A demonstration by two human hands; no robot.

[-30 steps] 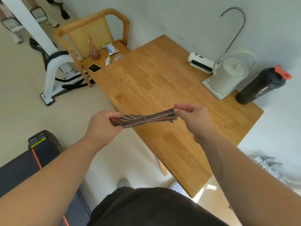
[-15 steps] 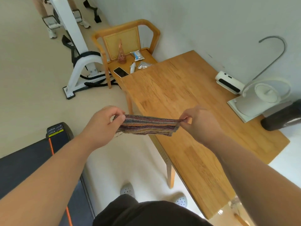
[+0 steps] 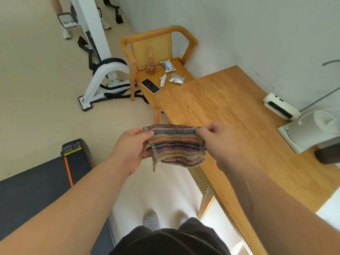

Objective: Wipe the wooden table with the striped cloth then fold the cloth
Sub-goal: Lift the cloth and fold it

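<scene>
Fingers (image 3: 147,134) of left hand (image 3: 132,150): thumb on top, pinching the left end of the striped cloth (image 3: 176,144)

Striped cloth: held in the air between both hands, off the left edge of the counter (image 3: 239,115), touching no surface; spread wide, stripes running across, a frayed strand hanging from its lower left corner

Right hand (image 3: 219,142): fingers curled, pinching the cloth's upper right corner, above the counter's edge

Surroundings, left to right:
- Treadmill (image 3: 36,181): dark deck with orange stripe, on the floor
- Exercise machine (image 3: 99,70): white frame, black cords around its base
- Chair (image 3: 158,34): wooden, cane back, seat meeting the counter's far end. On the seat: phone (image 3: 150,86) face up, amber glass piece (image 3: 151,65) upright, small white device (image 3: 163,80), two foil packets (image 3: 167,65), contents not visible
- Counter: pale wood, against the wall
- White gadget (image 3: 279,108): lying on the counter by the wall
- White lidded jug (image 3: 320,126): on a flat base, lid on, contents hidden
- Dark bottle (image 3: 327,155): on its side, just beside the base, cut off by the frame
</scene>
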